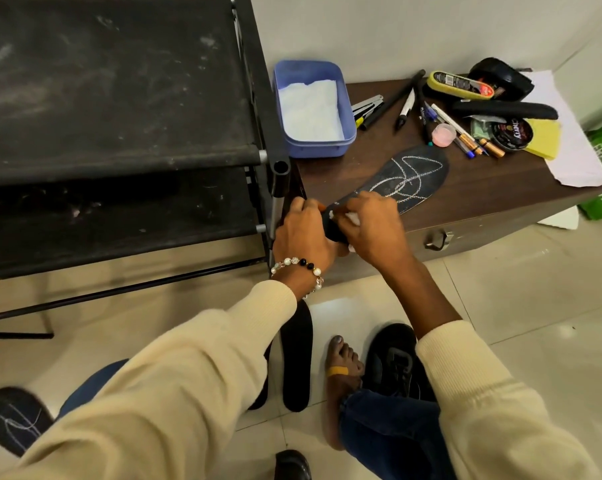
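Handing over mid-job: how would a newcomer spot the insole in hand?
Find the brown chest beside the black rack. The insole, scribbled white, lies on it, heel gripped by the left hand, right hand pressing a tissue on it. Other insoles lie on the floor.

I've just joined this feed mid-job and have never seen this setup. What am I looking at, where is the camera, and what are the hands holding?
There is no machine here: these are a person's two bare hands. The single picture comes from a camera worn on the person's head, looking forward and down. The left hand, with the bead bracelet, grips the heel end of a dark insole marked with chalky lines. The insole lies on a brown table. The right hand pinches a white tissue against the insole, apparently wiping it. Also on the table are a blue tub with white paper inside, pens and a shoe polish tin. On the floor lie a black shoe and more insoles.
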